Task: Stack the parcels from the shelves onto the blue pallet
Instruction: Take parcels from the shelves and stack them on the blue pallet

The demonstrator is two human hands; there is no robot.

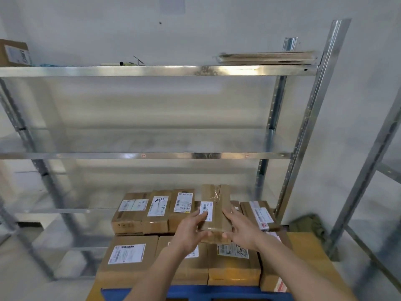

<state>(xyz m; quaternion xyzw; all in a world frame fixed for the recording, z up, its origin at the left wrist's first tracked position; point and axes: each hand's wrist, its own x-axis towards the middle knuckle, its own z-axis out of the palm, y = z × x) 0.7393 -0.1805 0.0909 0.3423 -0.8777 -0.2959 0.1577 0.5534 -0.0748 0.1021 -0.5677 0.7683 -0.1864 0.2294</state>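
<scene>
**Narrow parcel going onto a crowded stack**

Both hands hold one slim brown parcel (214, 210) over the pile of boxes (134, 213) on the blue pallet (195, 293). The left hand (188, 231) has its fingers lying along the left face, over the white label, thumb tucked under the near end; the right hand (240, 230) mirrors it on the other side. So the grip is a two-sided clasp, fingers fairly straight but curled just enough to pinch the parcel between them.

The parcel sits in the back row's gap, between a labelled box on its left and another on its right — whether it already rests on the layer below I cannot tell, as the hands hide its lower edge.

What could go wrong, as I judge it: the parcel is tall and thin, and stood on end it may tip forward or sideways once released, nudging its neighbours. The shiny tape wrap looks slippery, so a loose hold could let it slide.

The pallet stands on a pale floor against a bare metal shelf rack (152, 155). Its top shelf carries flattened cardboard (267, 57), a small box (14, 53) — one parcel perhaps left to fetch — and some small items. White walls; a second rack stands at the right.
</scene>
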